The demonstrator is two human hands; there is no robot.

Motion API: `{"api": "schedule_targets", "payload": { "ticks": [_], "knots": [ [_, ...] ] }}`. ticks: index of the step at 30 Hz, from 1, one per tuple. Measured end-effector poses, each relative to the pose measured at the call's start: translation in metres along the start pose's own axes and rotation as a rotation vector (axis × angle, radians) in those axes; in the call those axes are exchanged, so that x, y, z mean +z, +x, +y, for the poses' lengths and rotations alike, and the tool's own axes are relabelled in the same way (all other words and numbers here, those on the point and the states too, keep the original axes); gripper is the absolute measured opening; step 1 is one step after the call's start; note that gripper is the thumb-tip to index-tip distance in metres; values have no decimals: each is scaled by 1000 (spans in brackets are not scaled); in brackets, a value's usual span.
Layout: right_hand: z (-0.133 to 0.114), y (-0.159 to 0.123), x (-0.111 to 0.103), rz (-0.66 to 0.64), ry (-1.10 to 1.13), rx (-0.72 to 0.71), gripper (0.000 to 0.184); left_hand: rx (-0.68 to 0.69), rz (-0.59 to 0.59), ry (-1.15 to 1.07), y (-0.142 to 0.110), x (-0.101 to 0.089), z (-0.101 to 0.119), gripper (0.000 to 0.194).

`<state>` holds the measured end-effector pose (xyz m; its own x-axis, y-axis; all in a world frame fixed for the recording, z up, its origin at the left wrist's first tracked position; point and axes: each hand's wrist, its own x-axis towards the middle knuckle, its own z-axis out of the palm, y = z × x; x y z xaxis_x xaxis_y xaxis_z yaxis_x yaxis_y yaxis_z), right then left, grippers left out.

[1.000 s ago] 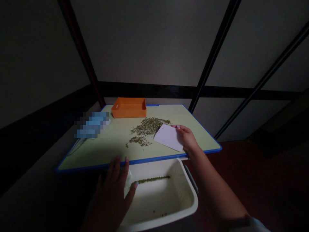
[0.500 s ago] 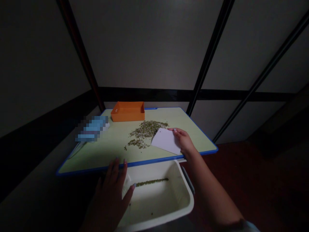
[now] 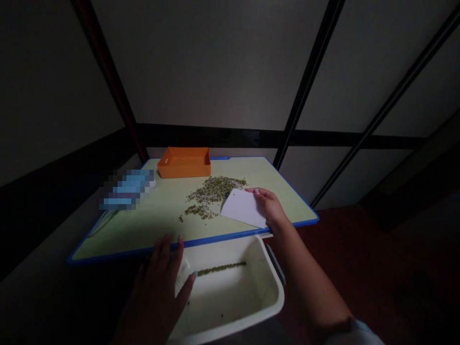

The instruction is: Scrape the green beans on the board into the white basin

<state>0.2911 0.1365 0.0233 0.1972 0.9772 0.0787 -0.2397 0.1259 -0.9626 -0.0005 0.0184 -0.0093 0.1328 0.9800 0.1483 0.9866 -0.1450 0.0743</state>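
Observation:
My right hand (image 3: 269,205) grips a flat white scraper card (image 3: 244,208) by its right side, tilted over the table next to the green beans. The small green beans (image 3: 217,189) lie scattered in a patch on the pale table top (image 3: 151,225). Below the table's front edge is a white plastic basin (image 3: 233,297) with a row of beans (image 3: 223,268) along its far bottom edge and a few stray ones. Over the basin's left side rests my left hand (image 3: 163,273), fingers spread and holding nothing.
An orange open box (image 3: 184,163) stands at the table's back left. A blurred-out blue object (image 3: 129,189) and a pale cord lie at the left edge. Behind the table rises a dark panelled wall (image 3: 215,72); reddish floor (image 3: 345,254) shows at right.
The whole view has shifted slightly, so everything appears a little further left. Both hands keep nearly the same pose, and the card and beans look the same.

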Motion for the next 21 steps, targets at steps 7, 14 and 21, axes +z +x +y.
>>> {"api": "schedule_targets", "payload": {
  "ticks": [7, 14, 21],
  "knots": [
    [-7, -7, -3, 39, -16, -14, 40, 0, 30, -40, 0, 7, -4, 63],
    [-38, -80, 12, -155, -706, -636, 33, 24, 14, -56, 2, 1, -3, 65],
    [-36, -116, 39, -595, -1319, -1162, 32, 63, 53, -52, 0, 4, -5, 65]
  ]
}}
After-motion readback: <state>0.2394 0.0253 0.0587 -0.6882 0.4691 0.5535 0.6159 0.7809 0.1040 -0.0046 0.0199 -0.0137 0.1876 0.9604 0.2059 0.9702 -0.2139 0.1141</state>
